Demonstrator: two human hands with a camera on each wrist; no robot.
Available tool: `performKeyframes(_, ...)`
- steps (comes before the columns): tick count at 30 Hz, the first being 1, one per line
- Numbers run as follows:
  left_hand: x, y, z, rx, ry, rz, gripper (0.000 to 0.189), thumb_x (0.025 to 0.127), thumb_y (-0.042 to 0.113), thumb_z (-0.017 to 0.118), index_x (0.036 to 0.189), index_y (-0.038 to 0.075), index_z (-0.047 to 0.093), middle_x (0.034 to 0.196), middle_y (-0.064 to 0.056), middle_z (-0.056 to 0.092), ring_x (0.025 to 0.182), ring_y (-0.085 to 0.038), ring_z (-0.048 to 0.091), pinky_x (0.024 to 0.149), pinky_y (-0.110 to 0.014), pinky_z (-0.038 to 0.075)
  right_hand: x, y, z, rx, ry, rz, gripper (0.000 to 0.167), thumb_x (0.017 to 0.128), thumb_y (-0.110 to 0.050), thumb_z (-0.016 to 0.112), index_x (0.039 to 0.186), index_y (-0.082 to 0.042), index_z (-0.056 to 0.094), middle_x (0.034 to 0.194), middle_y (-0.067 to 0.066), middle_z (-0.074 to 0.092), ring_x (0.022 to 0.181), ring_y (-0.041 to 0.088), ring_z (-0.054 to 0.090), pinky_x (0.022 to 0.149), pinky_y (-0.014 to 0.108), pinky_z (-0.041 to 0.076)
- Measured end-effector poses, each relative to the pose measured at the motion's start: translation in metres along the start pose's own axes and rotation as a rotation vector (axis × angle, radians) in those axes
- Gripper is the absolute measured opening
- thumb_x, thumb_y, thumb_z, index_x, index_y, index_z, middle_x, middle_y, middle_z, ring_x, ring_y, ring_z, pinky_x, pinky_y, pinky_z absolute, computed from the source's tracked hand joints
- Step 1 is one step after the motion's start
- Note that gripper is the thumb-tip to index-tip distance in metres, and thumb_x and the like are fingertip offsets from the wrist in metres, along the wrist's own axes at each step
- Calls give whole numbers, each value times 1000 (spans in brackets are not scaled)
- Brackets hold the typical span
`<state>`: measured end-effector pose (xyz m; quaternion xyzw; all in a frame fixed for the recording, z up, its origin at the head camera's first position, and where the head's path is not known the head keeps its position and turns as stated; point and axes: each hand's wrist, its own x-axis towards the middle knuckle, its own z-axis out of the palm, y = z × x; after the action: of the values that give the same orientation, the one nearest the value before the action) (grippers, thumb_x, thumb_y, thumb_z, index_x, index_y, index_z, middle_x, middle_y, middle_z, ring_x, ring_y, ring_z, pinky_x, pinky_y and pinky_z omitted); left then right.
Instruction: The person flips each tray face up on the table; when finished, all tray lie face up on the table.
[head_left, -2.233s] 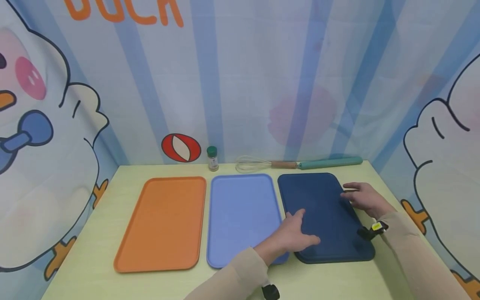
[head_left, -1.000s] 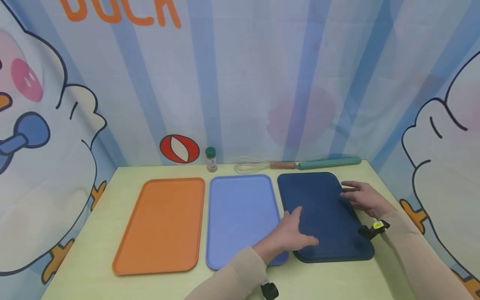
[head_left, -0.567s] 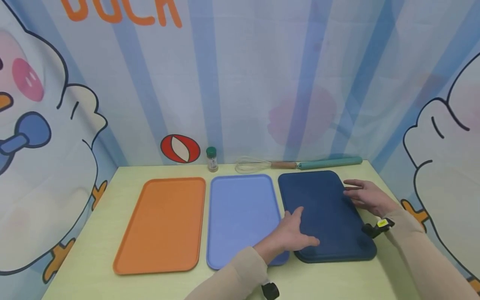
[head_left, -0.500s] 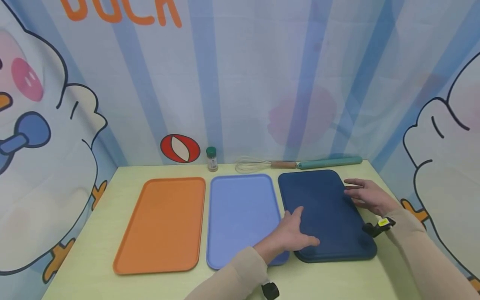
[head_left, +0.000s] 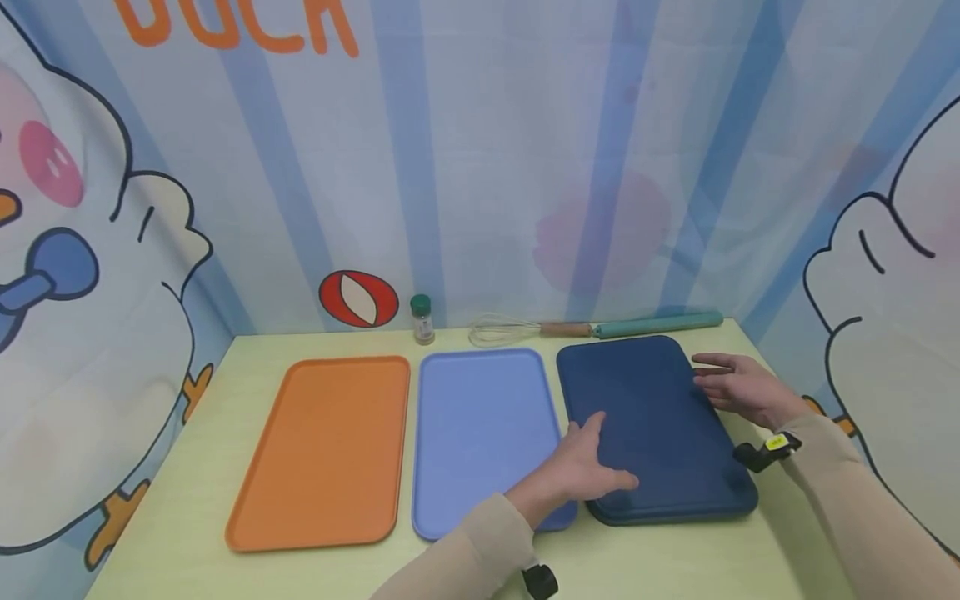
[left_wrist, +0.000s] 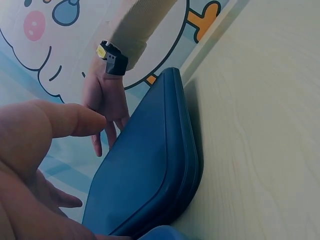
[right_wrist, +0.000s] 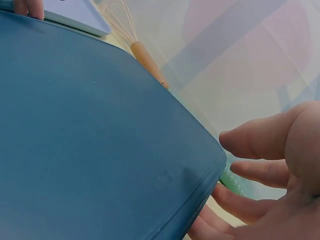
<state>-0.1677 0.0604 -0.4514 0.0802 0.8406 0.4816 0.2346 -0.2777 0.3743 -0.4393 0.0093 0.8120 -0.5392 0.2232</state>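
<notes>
A flat dark blue case-like rectangle (head_left: 645, 417) with rounded corners and a layered edge lies at the right of the table. My right hand (head_left: 750, 392) is at its right edge, fingers nearly straight; in the right wrist view the lower fingers (right_wrist: 240, 205) reach behind that edge. The right side stands slightly raised. My left hand (head_left: 577, 467) is spread at the left edge, thumb over the dark blue surface, partly covering the blue tray (head_left: 480, 433). Left fingertips (right_wrist: 32, 7) show at the far edge in the right wrist view.
An orange tray (head_left: 322, 450) lies at the left. Along the back edge stand a small green-capped jar (head_left: 422, 319), a whisk (head_left: 525, 331) and a green stick-shaped thing (head_left: 660, 324). A printed curtain (head_left: 495, 167) hangs behind the table.
My right hand has moved slightly up and to the right, and the right side of the dark blue case-like rectangle has risen a little. My left hand has stayed in place.
</notes>
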Motion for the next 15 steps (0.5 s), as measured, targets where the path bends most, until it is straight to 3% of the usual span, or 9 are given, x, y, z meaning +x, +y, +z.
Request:
performKeyframes(9,-1,2,-3,-17,2,11,98,90,37,84,168,26,25,176,-10,15,162,-33,13,121,-63,32,-9,-11,-7,-29,-21,-73,72,112,-10,47,167,2,1,169,36,9,153,54,26,117,56,41)
performKeyframes(15,0,2,-1,-17,14,2,97,90,38,84,168,28,26,175,-5,20,163,-31,12,122,-62,31,-17,-13,-9,-63,-26,-127,75,110,-8,52,167,2,4,169,36,12,151,54,30,112,46,49)
